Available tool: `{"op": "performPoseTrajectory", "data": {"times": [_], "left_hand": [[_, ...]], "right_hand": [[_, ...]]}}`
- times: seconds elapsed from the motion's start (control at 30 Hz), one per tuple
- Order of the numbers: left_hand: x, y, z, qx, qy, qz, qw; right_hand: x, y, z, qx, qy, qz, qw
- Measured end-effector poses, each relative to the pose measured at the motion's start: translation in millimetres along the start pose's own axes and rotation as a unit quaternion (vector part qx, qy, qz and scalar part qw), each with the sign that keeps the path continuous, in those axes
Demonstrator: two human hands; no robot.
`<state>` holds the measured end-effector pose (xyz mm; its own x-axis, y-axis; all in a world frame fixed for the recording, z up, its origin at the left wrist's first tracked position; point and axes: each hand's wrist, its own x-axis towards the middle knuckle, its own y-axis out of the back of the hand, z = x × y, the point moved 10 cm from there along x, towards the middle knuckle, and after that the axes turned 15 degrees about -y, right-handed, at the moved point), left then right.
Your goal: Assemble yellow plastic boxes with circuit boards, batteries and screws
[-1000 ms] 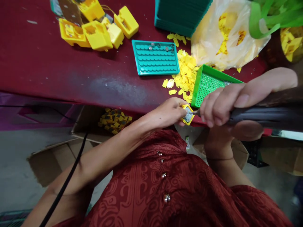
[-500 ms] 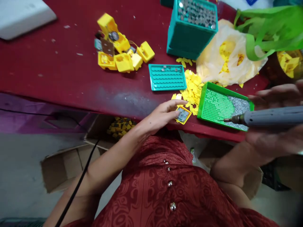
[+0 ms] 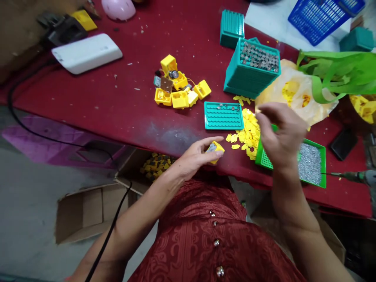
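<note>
My left hand (image 3: pixel 192 158) grips a small yellow plastic case (image 3: pixel 217 149) with a grey part showing on its open side, at the table's front edge. Over the green tray (image 3: pixel 322 166) of small metal screws, my right hand (image 3: pixel 282 135) is raised with its thumb and fingers curled together. Whatever they pinch, if anything, is hidden. Below that hand spreads a pile of flat yellow plastic pieces (image 3: pixel 249 127). A teal ridged tray (image 3: pixel 223 122) with a few button cells lies just left of the pile. An electric screwdriver (image 3: pixel 362 177) is at the right edge, apart from both hands.
A stack of teal trays (image 3: pixel 245 80) filled with button cells stands behind. Several yellow cases (image 3: pixel 179 100) with wires lie left of it. Further around are a plastic bag (image 3: pixel 320 107), a blue basket (image 3: pixel 314 23), a white box-like device (image 3: pixel 88 55) and a black phone-like object (image 3: pixel 343 144).
My right hand has let go of the electric screwdriver and moved left over the green tray. My left hand has tilted the yellow case upright. The view has shifted and shows more of the table.
</note>
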<state>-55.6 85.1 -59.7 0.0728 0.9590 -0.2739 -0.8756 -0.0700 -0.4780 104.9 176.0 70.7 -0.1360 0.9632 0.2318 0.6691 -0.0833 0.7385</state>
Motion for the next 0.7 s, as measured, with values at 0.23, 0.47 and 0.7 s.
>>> {"op": "performPoseTrajectory", "data": {"times": [0.23, 0.47, 0.7], "left_hand": [[4.9, 18.6, 9.8, -0.07, -0.045, 0.034, 0.996], [6.4, 27.5, 14.0, -0.112, -0.036, 0.058, 0.991], [7.7, 33.1, 11.5, -0.127, -0.038, 0.077, 0.988]], "right_hand": [[79.0, -123.6, 22.5, -0.211, -0.01, -0.088, 0.973], [77.4, -129.0, 26.4, -0.231, -0.013, -0.102, 0.967], [72.6, -138.6, 11.5, -0.2, 0.007, -0.125, 0.972]]}}
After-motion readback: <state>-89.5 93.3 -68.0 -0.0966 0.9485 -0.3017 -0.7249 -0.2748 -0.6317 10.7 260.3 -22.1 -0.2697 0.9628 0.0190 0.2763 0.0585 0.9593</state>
